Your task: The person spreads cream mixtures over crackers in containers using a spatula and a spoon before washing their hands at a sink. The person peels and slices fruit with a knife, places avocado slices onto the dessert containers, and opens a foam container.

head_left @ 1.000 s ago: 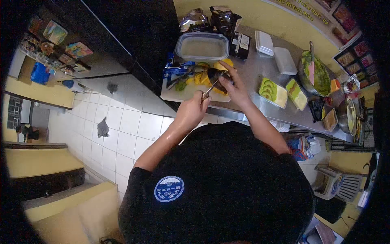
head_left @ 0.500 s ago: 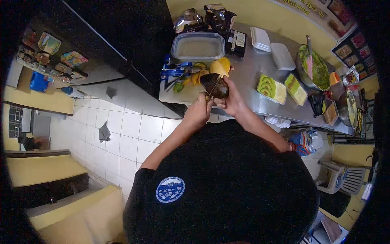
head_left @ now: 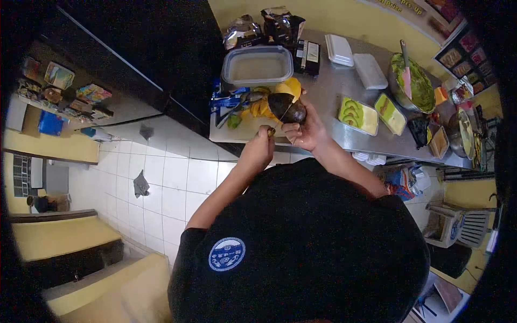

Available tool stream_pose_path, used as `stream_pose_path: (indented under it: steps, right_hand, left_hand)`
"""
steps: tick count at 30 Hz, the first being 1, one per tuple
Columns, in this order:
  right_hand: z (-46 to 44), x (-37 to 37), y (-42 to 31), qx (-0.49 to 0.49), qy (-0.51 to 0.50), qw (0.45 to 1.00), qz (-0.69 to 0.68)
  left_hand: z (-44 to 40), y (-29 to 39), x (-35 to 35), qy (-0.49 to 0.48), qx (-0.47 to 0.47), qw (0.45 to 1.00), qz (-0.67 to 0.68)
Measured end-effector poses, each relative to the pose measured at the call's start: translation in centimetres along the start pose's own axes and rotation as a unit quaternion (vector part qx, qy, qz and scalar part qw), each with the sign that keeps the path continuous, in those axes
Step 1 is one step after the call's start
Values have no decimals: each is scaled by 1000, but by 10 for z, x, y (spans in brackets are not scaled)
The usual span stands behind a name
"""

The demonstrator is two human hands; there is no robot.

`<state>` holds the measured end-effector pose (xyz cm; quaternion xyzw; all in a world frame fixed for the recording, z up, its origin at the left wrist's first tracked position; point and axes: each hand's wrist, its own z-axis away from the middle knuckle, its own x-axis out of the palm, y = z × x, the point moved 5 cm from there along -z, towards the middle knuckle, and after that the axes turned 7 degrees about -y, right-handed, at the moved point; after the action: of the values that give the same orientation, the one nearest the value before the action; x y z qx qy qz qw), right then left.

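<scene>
A dark-skinned avocado point(head_left: 292, 111) rests in my right hand point(head_left: 311, 129), whose fingers curl round its right and lower sides. My left hand point(head_left: 258, 147) is closed on the handle of a knife point(head_left: 280, 119); its thin blade lies against the avocado. Beyond them, yellow mango pieces point(head_left: 290, 87) and peels lie on a white cutting board point(head_left: 237, 133). A second utensil point(head_left: 226, 116) and a green piece point(head_left: 233, 121) lie on the board's left part.
A clear plastic container point(head_left: 258, 64) stands behind the board, beside a black box point(head_left: 307, 57). To the right are two filled trays point(head_left: 358, 116), white lids point(head_left: 370, 71) and a metal bowl of green mash point(head_left: 412, 83) with a spatula. A dark refrigerator is at left.
From gripping the avocado from above, my right hand has turned to hold it from the right and below. My left hand with the knife has moved slightly down and left. The camera view has shifted.
</scene>
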<state>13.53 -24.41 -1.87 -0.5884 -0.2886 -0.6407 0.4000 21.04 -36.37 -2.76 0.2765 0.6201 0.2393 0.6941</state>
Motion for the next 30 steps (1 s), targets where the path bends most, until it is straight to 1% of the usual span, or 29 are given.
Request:
stream_pose_path:
  steps: [1, 2, 4, 8, 9, 10, 11, 12, 13, 14, 15, 16, 17, 18, 20, 21, 22, 23, 24, 25, 26, 28, 29, 30]
  right_hand:
    - [1, -8, 0, 20, 18, 999, -19]
    - [2, -13, 2, 40, 38, 998, -38]
    - [3, -19, 3, 39, 35, 998, -44]
    - [0, -18, -2, 19, 39, 999, -32]
    - [-1, -19, -3, 19, 39, 998, -34]
    - [-3, -24, -10, -11, 80, 997, 18]
    - [-3, -29, -19, -42, 121, 989, 71]
    - [-5, -37, -27, -45, 121, 989, 72]
    - [-6, -52, -40, -57, 137, 972, 183]
    - [-8, -65, -49, -68, 152, 943, 290]
    - [-13, -75, -47, -69, 155, 943, 287]
    - [-16, -82, -55, -143, 178, 879, 418]
    - [-14, -80, -62, -212, 198, 792, 537]
    - [-14, -84, -65, -210, 204, 793, 534]
    - [-16, -83, -71, -225, 141, 805, 531]
    - [-12, -69, -70, -224, 147, 805, 529]
    - [-11, -57, -67, -198, 104, 902, 369]
    - [-11, -48, -62, -166, 58, 965, 195]
    - [-6, -55, -67, -168, 63, 964, 194]
    - [1, -65, -77, -168, 68, 958, 223]
    - [8, -67, -80, -167, 73, 951, 251]
    - [21, -76, -82, -189, 102, 942, 260]
    - [28, -73, -81, -208, 126, 932, 269]
    - [35, -70, -77, -212, 129, 932, 264]
  left_hand:
    - [-1, -3, 4, 27, 20, 999, -2]
    - [-3, -7, 7, 27, 19, 999, -1]
    - [-8, -13, 15, 9, 16, 1000, -4]
    - [-14, -15, 16, 11, 27, 999, 22]
    - [-19, -21, 22, -15, 31, 998, 60]
    - [-24, -28, 29, -43, 36, 994, 98]
    - [-30, -41, 36, -45, 36, 993, 98]
    - [-38, -53, 42, -57, 35, 990, 124]
    - [-43, -65, 47, -70, 34, 986, 149]
    - [-42, -67, 45, -71, 34, 986, 148]
    - [-38, -72, 40, -50, -12, 988, 146]
    - [-35, -78, 36, -30, -58, 987, 144]
    - [-34, -76, 29, 1, -44, 990, 137]
    - [-33, -76, 26, -5, -47, 989, 139]
    - [-31, -73, 14, -20, -98, 993, -65]
    - [-35, -78, 13, -26, -96, 988, -115]
    - [-42, -94, 17, -30, -95, 989, -112]
    - [-50, -114, 24, 9, -59, 985, -160]
    - [-52, -108, 20, 49, -22, 977, -206]
    - [-54, -110, 18, 46, -46, 984, -166]
    - [-58, -109, 19, 41, -45, 985, -163]
    - [-68, -113, 14, 64, -108, 989, -83]
    - [-68, -113, 18, 58, -105, 989, -84]
    - [-66, -107, 18, 110, -66, 978, -162]
